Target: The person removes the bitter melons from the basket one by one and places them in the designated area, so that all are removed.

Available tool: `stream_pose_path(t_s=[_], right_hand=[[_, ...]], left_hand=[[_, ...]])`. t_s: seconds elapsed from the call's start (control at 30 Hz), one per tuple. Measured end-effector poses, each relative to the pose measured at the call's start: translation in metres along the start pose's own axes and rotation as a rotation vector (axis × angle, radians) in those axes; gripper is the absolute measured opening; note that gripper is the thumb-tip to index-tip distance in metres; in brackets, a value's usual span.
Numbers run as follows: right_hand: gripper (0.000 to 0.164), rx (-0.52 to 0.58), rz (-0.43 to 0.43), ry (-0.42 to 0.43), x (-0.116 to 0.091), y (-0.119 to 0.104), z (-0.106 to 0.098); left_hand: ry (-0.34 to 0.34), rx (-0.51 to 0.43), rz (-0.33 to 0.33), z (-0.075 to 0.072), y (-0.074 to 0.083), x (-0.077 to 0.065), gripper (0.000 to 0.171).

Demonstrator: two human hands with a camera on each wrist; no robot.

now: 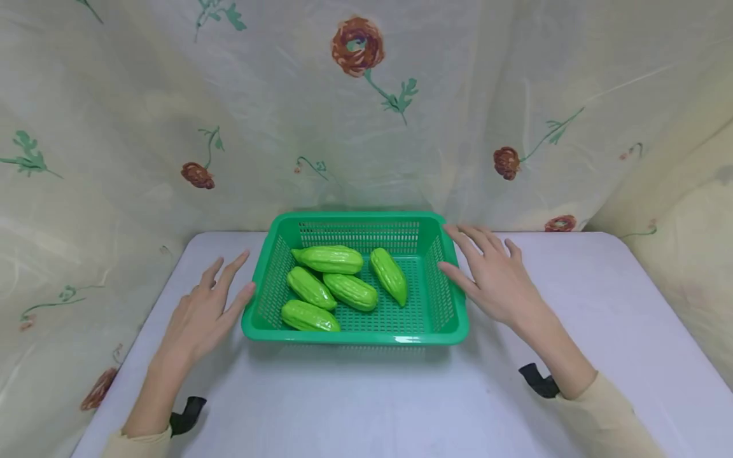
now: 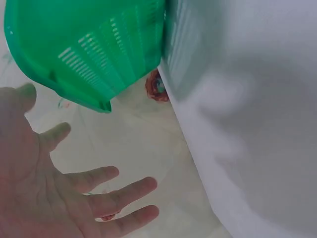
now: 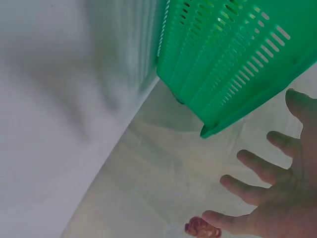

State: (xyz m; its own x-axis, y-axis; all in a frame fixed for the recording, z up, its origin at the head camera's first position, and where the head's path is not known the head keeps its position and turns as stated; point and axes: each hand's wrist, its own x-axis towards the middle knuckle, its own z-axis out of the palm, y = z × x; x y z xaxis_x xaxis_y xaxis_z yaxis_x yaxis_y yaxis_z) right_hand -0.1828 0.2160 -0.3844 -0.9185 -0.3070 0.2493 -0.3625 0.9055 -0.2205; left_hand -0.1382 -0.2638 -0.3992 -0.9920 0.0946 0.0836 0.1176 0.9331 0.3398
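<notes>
A green plastic basket point(image 1: 355, 339) with slotted walls stands on the white table. Inside it lie several bright green bitter melons point(image 1: 350, 291), most of them toward the left, with one bitter melon point(image 1: 389, 277) apart on the right. My left hand point(image 1: 200, 312) is beside the basket's left wall, fingers spread and holding nothing; its thumb is close to the rim. On the other side my right hand point(image 1: 497, 277) has its fingers extended near the right rim. Both wrist views show a spread palm next to the basket's outer wall; whether any fingertip touches the rim I cannot tell.
The white table point(image 1: 366, 407) extends in front of the basket and to both sides. Behind it and at the sides hangs a pale curtain point(image 1: 275, 102) printed with brown-red flowers. Black straps point(image 1: 188, 415) show at both wrists, by the beige sleeves.
</notes>
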Motion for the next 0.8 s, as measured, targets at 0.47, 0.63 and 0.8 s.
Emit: stream_pose_path(t_s=[0.47,0.63,0.8], right_hand=[[0.070,0.012,-0.133,-0.067,0.032,-0.031,-0.003],[0.070,0.084,-0.140,-0.110,0.037,-0.037,-0.004],[0.070,0.198,-0.117,-0.173,0.039,-0.039,-0.003]], left_hand=[[-0.016,-0.273,-0.087,0.003,0.014,-0.028,0.062],[0.007,-0.375,-0.134,0.008,0.022,-0.035,0.062],[-0.042,-0.593,-0.242,0.014,0.028,-0.041,0.062]])
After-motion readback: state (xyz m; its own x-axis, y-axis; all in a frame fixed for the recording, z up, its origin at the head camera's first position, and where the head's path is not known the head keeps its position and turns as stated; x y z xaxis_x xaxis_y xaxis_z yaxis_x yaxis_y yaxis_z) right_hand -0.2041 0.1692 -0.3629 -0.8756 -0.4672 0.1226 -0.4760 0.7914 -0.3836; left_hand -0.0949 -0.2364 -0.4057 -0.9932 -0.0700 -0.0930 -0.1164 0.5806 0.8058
